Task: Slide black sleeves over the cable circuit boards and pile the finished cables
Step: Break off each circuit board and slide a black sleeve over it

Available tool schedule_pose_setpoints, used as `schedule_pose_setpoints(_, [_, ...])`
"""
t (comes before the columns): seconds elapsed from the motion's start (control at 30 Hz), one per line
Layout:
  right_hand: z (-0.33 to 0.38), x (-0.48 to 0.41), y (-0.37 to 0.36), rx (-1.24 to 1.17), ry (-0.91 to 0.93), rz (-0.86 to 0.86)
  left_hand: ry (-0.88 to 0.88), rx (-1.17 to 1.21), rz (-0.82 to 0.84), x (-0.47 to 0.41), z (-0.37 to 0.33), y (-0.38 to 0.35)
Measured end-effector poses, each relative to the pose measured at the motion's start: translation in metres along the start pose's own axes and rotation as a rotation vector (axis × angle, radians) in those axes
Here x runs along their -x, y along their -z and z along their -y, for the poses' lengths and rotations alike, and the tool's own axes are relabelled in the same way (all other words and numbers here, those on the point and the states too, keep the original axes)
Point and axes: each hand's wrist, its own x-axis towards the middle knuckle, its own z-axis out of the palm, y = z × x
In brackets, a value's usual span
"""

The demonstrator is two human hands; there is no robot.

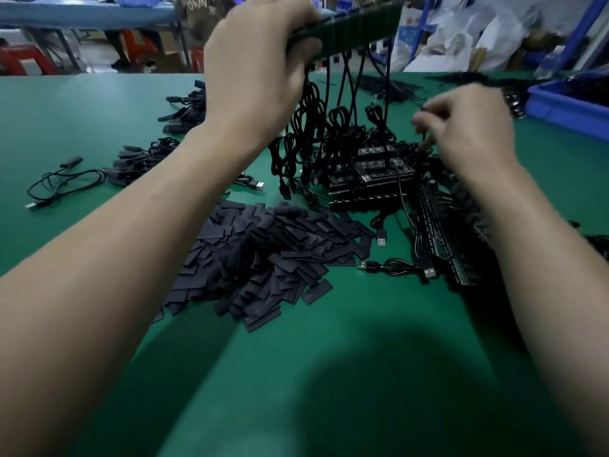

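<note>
- Progress, as I judge it: a small share is done. Left of centre lie heaps of finished cables (138,163), their boards already inside black sleeves, with one sleeved cable (66,179) alone at the far left.
- Much remains: a broad pile of loose sleeves (263,258) fills the middle of the frame, and a stack of board panels (372,179) with cables attached sits right of centre, unsleeved.
- The left hand (253,70), at upper centre, is clamped around one end of a green panel of circuit boards (359,31), holding it above the table (82,110). Its hanging cables (309,127) trail down onto the stack.
- The right hand (468,130), at middle right, has its fingers curled above the stack. It is blurred, so I cannot tell whether it pinches a cable.
- The sleeves are flat, matte, dark rectangles lying at all angles. The cables are thin, black and loosely coiled, ending in metal USB plugs. The panel is a long rigid strip scored into segments. The table top is smooth green.
- A blue bin (566,107) stands at upper right.
</note>
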Motion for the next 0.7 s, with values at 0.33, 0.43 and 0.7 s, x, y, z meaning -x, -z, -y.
schedule_pose_setpoints(0.33, [0.000, -0.030, 0.001, -0.486, 0.033, -0.097, -0.005, 0.082, 0.008, 0.004, 0.000, 0.007])
schedule_pose_setpoints(0.43, [0.007, -0.034, 0.008, -0.576, 0.071, -0.086, 0.031, 0.121, -0.001, 0.000, 0.000, 0.009])
schedule_pose_setpoints(0.7, [0.014, -0.039, 0.019, -0.676, 0.076, 0.133, 0.108, 0.201, -0.013, -0.001, 0.007, 0.017])
